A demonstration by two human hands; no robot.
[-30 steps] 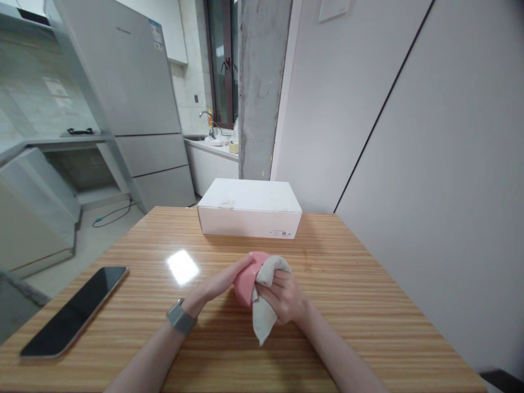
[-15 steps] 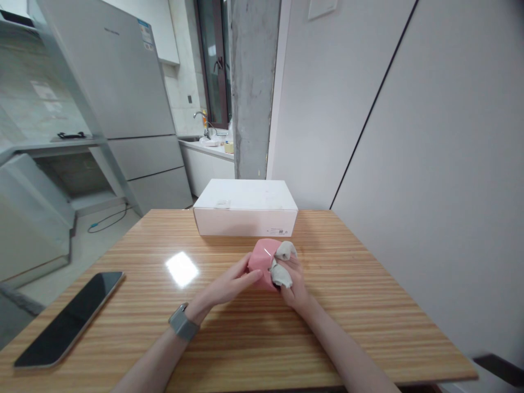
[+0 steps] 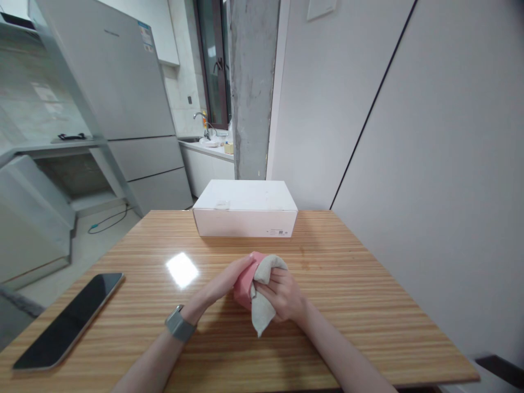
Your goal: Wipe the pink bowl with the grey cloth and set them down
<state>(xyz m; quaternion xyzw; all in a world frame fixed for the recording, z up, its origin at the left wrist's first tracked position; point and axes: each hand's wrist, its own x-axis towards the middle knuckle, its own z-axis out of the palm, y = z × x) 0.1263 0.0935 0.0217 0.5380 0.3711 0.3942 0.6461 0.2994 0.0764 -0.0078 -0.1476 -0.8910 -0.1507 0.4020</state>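
A glossy pink container (image 3: 244, 287), perhaps a cup or small bowl, is tilted just above or on the table; its exact kind is partly hidden. My left hand (image 3: 234, 274) grips it from the left, fingers along its upper side. A light grey cloth (image 3: 262, 312) is bunched in my right hand (image 3: 285, 295), whose fingers are closed on it and press it against the container's right side. One corner of the cloth hangs down toward the table.
A white box (image 3: 245, 221) stands at the back of the wood-grain table (image 3: 360, 327). A dark phone (image 3: 71, 319) lies near the left edge. Beyond are a fridge (image 3: 110, 71) and a sink counter (image 3: 208, 155).
The pink container has shifted left and toward me and turned. My right hand and the cloth moved along with it, and more of the cloth now shows, draped lower. My left hand wraps higher.
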